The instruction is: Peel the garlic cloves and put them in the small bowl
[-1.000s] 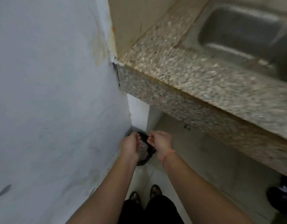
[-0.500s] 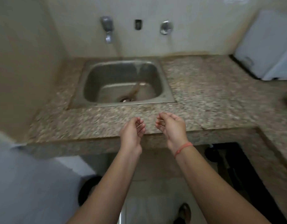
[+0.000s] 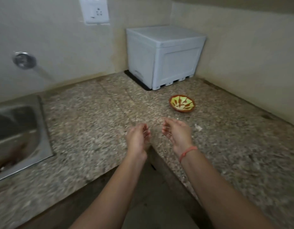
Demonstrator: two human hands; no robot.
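One speckled granite counter (image 3: 93,121) runs in an L; steel sink (image 3: 18,138) is set in at its left edge. White plastic box (image 3: 164,57) sits in the back corner, against both walls. Left hand (image 3: 138,139) & right hand (image 3: 177,134) hover side by side, not touching, over the counter's inner corner, palms facing, fingers loosely curled w/ nothing in them. Small bowl (image 3: 182,103), yellow-green w/ brown rim, stands near the box's front, beyond the right hand. Tiny white scrap (image 3: 198,128) lies just right of that hand.
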